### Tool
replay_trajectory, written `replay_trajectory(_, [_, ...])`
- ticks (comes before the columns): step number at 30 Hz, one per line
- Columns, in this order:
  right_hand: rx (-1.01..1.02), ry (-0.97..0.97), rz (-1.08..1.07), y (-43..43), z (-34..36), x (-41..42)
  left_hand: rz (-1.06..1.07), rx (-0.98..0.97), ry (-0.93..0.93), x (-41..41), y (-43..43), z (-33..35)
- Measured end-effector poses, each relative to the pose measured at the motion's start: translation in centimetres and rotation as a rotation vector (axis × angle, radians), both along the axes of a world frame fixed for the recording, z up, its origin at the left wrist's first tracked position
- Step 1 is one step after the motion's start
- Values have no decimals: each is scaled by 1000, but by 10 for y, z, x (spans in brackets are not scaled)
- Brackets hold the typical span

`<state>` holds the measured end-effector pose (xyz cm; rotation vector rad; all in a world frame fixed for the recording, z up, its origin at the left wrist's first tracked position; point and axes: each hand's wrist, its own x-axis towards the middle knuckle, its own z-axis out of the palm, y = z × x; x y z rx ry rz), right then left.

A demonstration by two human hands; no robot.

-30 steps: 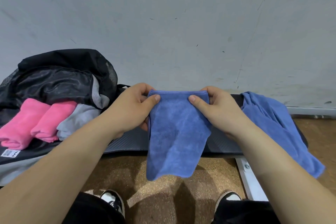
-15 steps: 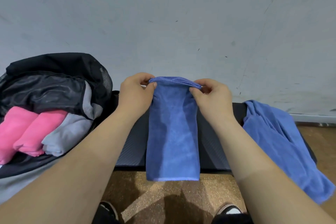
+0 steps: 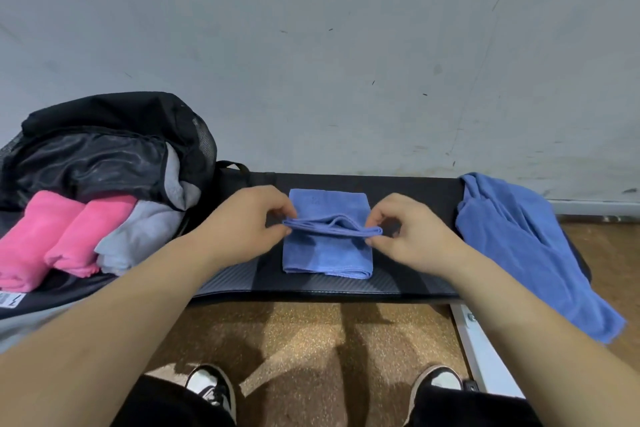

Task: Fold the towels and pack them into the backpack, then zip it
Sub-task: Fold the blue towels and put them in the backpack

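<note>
- On bench (image 3: 436, 187) centre: folded blue towel (image 3: 325, 256) lies flat, upper layers' edge lifted.
- left hand (image 3: 242, 224) pinches that edge at towel's 9 o'clock, thumb and fingers narrow on cloth.
- right hand (image 3: 412, 237) pinches same edge at 3 o'clock.
- backpack (image 3: 114, 114) open at 9 o'clock; pink towels (image 3: 93, 229) and grey towel (image 3: 145, 236) in its mouth.
- loose blue towel (image 3: 519, 243) at 3 o'clock, draped off bench end.

Black bench (image 3: 415, 189) (perhaps padded), scuffed wall (image 3: 311, 62)

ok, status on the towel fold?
Left hand and right hand pinch edge of folded blue towel. Towel on bench. Backpack open, left; nothing between. Loose blue towel right.
</note>
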<state>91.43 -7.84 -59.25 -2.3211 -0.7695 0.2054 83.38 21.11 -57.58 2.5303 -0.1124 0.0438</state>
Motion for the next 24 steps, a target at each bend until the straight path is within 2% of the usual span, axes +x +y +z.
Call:
replay_trajectory(3, [-128, -1, 49, -2, -8, -10, -71, 89, 53, -9, 3, -5])
replay_trajectory(10, [-428, 43, 10, 8, -14, -24, -92, 321, 212, -17, -10, -13])
replay_trajectory(13, [-474, 45, 18, 11, -9, -20, -131, 319, 338, -17, -10, -12])
replay_trajectory(15, [-513, 109, 30, 11, -1, -15, -74, 262, 359, -11, -10, -8])
replay_trajectory(18, [-387, 360, 47, 9, 7, -5, 103, 156, 217, 7, -6, -6])
replay_trajectory(20, [-247, 323, -101, 11, 4, 9, 210, 105, 121, 24, -4, -11])
replay_trajectory(22, [-142, 210, -254, 18, -3, 23, 244, 42, 163, 38, -6, -19])
replay_trajectory(24, [-114, 266, -293, 29, -10, 29, 228, -14, 251, 49, -13, -26])
